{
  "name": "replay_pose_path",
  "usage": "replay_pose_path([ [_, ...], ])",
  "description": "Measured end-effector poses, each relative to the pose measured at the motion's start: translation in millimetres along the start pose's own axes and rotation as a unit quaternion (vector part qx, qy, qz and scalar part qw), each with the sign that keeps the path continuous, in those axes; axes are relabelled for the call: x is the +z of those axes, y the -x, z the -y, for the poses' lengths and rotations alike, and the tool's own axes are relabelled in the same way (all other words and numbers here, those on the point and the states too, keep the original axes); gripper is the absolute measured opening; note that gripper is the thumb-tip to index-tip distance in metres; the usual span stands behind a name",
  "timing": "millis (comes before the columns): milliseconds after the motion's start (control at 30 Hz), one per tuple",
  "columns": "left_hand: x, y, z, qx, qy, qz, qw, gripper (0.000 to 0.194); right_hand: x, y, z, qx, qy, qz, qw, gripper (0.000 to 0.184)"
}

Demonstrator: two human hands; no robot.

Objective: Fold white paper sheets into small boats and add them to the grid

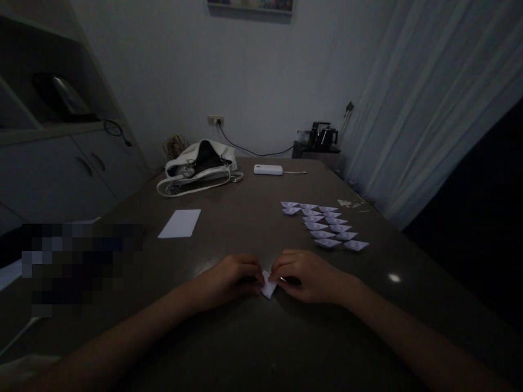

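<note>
A small folded piece of white paper (268,286) lies at the front middle of the brown table, one corner pointing toward me. My left hand (239,279) pinches its left side, fingers bent and closed. From the other side my right hand (300,275) grips the right edge between thumb and fingers. Parts of the paper are hidden under the fingertips. Beyond my right hand stand several folded paper boats (324,226) in slanting rows. To the far left rests a stack of white paper sheets (180,224).
A white handbag (200,166) sits at the table's back left. Right of it lies a white power bank (268,170) with a short cable. Torn paper scraps (350,203) are near the right edge. A black kettle (326,137) stands past the far right corner. The left foreground is pixelated.
</note>
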State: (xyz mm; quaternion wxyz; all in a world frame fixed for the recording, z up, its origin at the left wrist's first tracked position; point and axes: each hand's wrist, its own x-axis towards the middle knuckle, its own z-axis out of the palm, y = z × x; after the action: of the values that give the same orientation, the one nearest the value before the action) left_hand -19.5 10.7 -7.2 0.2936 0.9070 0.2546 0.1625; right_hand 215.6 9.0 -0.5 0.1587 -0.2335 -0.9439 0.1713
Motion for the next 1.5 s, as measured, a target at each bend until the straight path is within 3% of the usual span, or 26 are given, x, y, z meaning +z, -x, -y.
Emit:
replay_pose_path([
  [233,-0.8,0.3,-2.8,-0.019,-0.037,0.001,0.999,0.011,-2.4,-1.3,5.2,-0.023,0.055,0.003,0.998,0.014],
  [500,-2.0,1.0,-2.5,-0.013,-0.065,-0.001,0.998,0.011,-0.3,-0.5,1.6,-0.002,0.06,0.032,0.998,0.013],
  [667,-2.5,1.1,-0.3,-0.026,-0.067,-0.004,0.997,0.009,-0.2,0.2,0.0,0.012,0.077,0.017,0.997,0.016],
  [933,-4.0,2.2,-0.5,-0.012,-0.089,0.004,0.996,0.015,-1.0,-0.2,-0.7,0.019,0.04,0.019,0.999,0.015],
  [1267,-2.5,0.7,-0.9,-0.064,-0.089,-0.006,0.994,0.016,3.1,-1.1,-6.2,0.08,-0.006,-0.011,0.997,0.011],
  [1500,2.5,-1.1,-1.8,-0.112,-0.078,-0.053,0.989,0.018,7.6,-4.2,-1.9,0.17,-0.047,-0.021,0.984,0.011],
])
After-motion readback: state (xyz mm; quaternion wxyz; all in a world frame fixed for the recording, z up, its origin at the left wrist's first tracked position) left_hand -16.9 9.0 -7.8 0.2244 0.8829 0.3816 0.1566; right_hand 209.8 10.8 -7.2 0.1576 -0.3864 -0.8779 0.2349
